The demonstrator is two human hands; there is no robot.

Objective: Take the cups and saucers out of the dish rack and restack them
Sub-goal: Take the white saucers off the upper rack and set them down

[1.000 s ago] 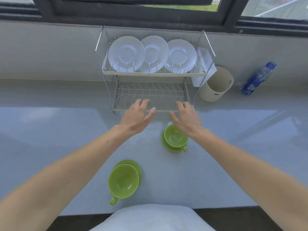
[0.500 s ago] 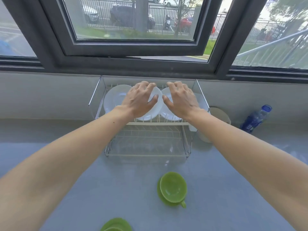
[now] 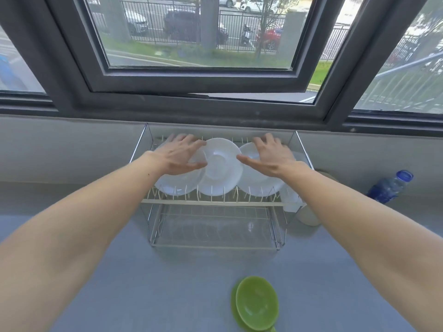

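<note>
A two-tier wire dish rack (image 3: pixel 211 202) stands against the wall under the window. Three white saucers stand on edge in its top tier: left saucer (image 3: pixel 176 184), middle saucer (image 3: pixel 219 167), right saucer (image 3: pixel 257 185). My left hand (image 3: pixel 178 155) lies spread over the left saucer's upper part, fingers apart. My right hand (image 3: pixel 269 155) lies spread over the right saucer the same way. Neither hand visibly grips anything. The lower tier holds nothing. A green cup (image 3: pixel 257 303) sits on a green saucer (image 3: pixel 234 307) on the counter in front.
The grey counter (image 3: pixel 119 283) runs left and right of the rack. A beige container (image 3: pixel 308 215) stands just right of the rack, and a blue water bottle (image 3: pixel 388 186) lies further right. The dark window frame (image 3: pixel 191 104) is close above the rack.
Both hands rose from the rack's lower tier to the top tier, then spread apart from the middle saucer to the outer saucers. The view tilted upward; the second green cup left the frame.
</note>
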